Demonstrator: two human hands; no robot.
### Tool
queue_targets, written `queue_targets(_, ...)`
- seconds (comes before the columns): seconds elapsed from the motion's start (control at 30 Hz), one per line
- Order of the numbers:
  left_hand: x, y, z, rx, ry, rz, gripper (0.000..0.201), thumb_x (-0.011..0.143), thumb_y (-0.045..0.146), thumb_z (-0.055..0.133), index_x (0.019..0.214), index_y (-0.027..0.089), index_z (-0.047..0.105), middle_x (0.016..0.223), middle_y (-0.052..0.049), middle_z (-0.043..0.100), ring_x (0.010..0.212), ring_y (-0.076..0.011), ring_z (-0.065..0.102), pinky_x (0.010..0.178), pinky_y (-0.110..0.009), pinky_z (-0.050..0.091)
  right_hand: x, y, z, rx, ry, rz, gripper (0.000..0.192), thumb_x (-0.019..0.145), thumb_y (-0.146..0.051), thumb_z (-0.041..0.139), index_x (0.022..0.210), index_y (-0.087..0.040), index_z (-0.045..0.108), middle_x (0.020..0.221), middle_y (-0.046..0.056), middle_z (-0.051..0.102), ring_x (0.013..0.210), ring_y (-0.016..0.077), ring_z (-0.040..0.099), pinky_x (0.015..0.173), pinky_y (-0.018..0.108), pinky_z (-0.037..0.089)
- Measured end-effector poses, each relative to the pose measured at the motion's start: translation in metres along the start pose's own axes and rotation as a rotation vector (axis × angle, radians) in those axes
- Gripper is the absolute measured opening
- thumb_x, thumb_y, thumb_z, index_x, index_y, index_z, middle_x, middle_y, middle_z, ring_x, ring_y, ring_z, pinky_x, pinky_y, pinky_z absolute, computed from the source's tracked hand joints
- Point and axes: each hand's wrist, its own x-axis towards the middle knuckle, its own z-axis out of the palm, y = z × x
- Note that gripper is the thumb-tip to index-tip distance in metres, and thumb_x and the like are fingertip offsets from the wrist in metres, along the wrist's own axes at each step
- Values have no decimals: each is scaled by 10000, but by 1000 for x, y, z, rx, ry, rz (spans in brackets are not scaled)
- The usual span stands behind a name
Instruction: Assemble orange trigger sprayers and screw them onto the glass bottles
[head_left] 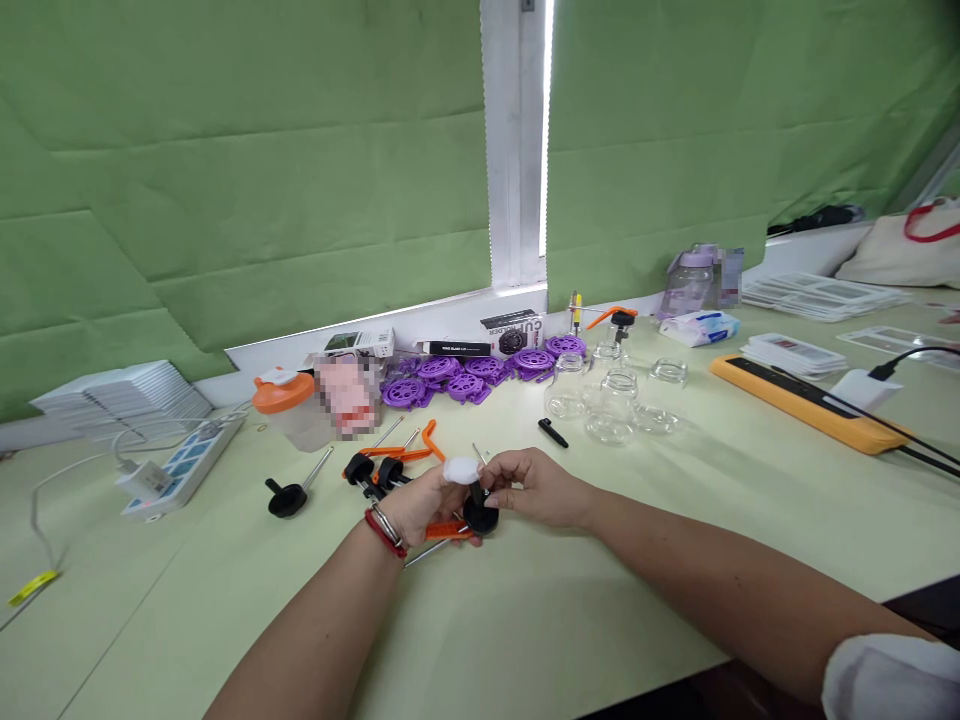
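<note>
At centre frame my left hand [420,505] pinches the black pump cap [480,515] while my right hand [536,487] fingers pinch its stem; I judge assembly under way, next needing steady alignment.

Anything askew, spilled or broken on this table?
Nothing spilled or visibly broken. The clear glass jars lie loosely grouped, at least one tipped, and black-knobbed rods are scattered near the left hand and right hand.
</note>
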Motion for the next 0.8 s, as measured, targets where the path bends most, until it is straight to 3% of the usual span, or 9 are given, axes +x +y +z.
queue_targets(0.5, 1, -3, -1, 23, 1, 0, 615, 656, 646, 533, 1060, 183, 515, 793, -56, 641, 536, -191, 624, 391, -212, 356, 0, 0, -2, -10, 13, -16, 171, 709, -229, 704, 826, -144, 613, 714, -14, 553, 668, 103, 491, 680, 270, 425)
queue_targets(0.8, -4, 1, -1, 0, -73, 0, 736, 638, 730, 490, 1103, 159, 511, 853, -95, 657, 602, -198, 622, 433, -223, 351, -1, 0, 0, 31, 19, -5, 224, 720, -253, 699, 898, -146, 615, 743, -9, 554, 671, 102, 486, 675, 272, 422)
